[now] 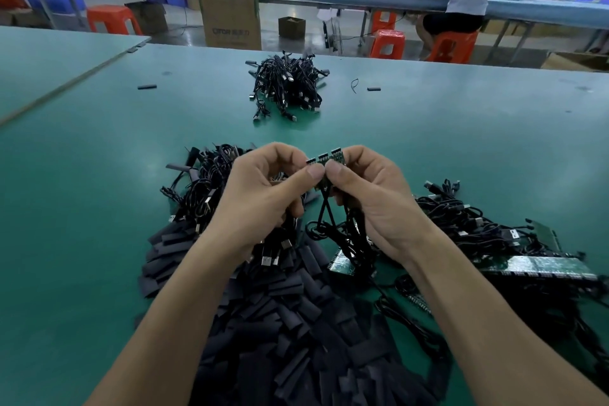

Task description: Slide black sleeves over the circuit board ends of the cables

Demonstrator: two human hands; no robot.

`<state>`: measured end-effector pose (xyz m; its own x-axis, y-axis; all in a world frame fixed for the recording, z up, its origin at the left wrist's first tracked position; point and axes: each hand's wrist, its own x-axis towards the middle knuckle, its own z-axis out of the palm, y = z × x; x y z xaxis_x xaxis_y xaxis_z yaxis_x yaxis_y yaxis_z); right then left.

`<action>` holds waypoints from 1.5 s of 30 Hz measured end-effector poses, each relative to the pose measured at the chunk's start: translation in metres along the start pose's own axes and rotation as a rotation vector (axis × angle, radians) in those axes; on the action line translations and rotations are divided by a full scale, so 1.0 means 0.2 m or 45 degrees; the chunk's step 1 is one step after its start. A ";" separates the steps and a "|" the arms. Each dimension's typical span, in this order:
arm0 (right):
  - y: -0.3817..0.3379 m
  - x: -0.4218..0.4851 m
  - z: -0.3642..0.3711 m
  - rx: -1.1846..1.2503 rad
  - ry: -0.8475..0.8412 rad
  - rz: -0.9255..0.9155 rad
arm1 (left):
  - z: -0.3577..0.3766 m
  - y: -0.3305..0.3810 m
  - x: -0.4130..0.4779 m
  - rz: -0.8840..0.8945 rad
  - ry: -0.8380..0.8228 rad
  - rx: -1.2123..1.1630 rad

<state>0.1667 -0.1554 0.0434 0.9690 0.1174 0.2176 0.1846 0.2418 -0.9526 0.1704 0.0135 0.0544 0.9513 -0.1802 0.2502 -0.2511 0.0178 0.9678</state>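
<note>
Fingertips (pixel 314 172) of both thumbs meet, curled w/ the forefingers in a tight pinch on a row of small green circuit boards (pixel 324 157); left hand (pixel 263 198) & right hand (pixel 372 204) are raised over the teal-green table mat (pixel 99 208); thin black cables (pixel 324 211) hang from the boards btwn the palms; heap of flat black sleeves (pixel 290 323) lies under both wrists; separate tangle of black cables (pixel 286 86) sits well apart, far side; long green board panel (pixel 540 267) lies near the right forearm.
</note>
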 end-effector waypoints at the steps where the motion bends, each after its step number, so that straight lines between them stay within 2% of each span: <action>1: 0.00 0.00 0.00 0.006 -0.005 0.012 | 0.00 0.00 0.00 -0.017 -0.012 -0.016; 13: -0.01 -0.03 -0.04 0.040 -0.049 0.162 | 0.03 -0.01 0.00 0.045 -0.123 -0.070; 17: -0.01 -0.03 -0.05 0.151 -0.132 0.297 | 0.03 -0.02 0.00 0.029 -0.174 -0.089; 20: -0.02 -0.03 -0.05 0.184 -0.125 0.298 | 0.02 -0.03 0.00 0.045 -0.153 -0.104; 24: -0.02 -0.01 -0.08 0.206 0.118 0.311 | 0.02 -0.04 0.02 0.127 -0.082 -0.190; 27: -0.01 0.01 -0.14 0.046 0.351 0.358 | 0.02 -0.03 0.01 0.133 -0.059 -0.405; 32: 0.01 0.01 -0.24 -0.362 0.534 0.350 | 0.02 0.00 0.01 0.200 0.019 -0.635; 37: -0.03 0.02 -0.34 -0.435 0.931 0.275 | -0.01 0.03 0.02 0.285 0.184 -0.740; 41: -0.04 0.03 -0.35 -0.405 1.175 0.163 | -0.01 0.04 0.02 0.305 0.272 -0.688; 45: -0.07 0.04 -0.30 -0.233 1.253 0.073 | -0.01 0.02 0.02 0.267 0.376 -0.476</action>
<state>0.1810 -0.2161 0.0445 0.6668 -0.7448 -0.0239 0.0756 0.0995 -0.9922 0.1741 0.0140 0.0594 0.9108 0.1490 0.3850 -0.4121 0.3834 0.8265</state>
